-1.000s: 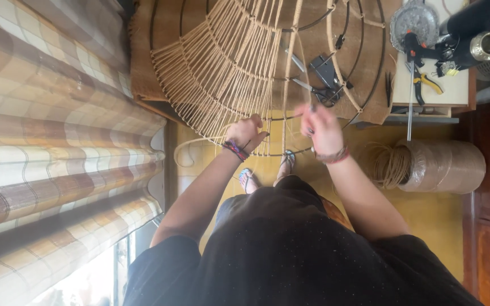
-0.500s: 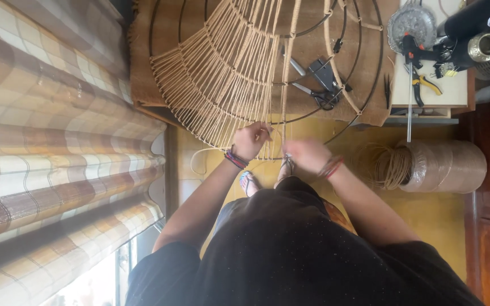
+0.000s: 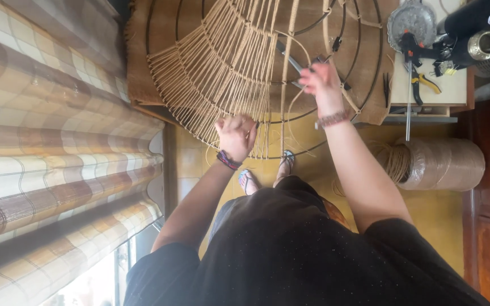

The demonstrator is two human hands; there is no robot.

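Your left hand [image 3: 236, 135] is fisted on the wire frame [image 3: 267, 68]'s rim. Right hand [image 3: 320, 79] pinches a cord strand [image 3: 286, 85]; tan twine spool [image 3: 438, 164] lies on the floor by the desk [image 3: 426, 93]

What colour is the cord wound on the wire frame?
Pale tan, natural straw colour; the cord fans across the dark wire frame, clearest in the head view.

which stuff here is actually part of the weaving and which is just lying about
In use:
- wire frame
- woven cord strands
- loose cord, pulled by right hand
- left hand, gripping the frame's rim
- cord spool

Lying about:
- pliers
- clamp
- curtain
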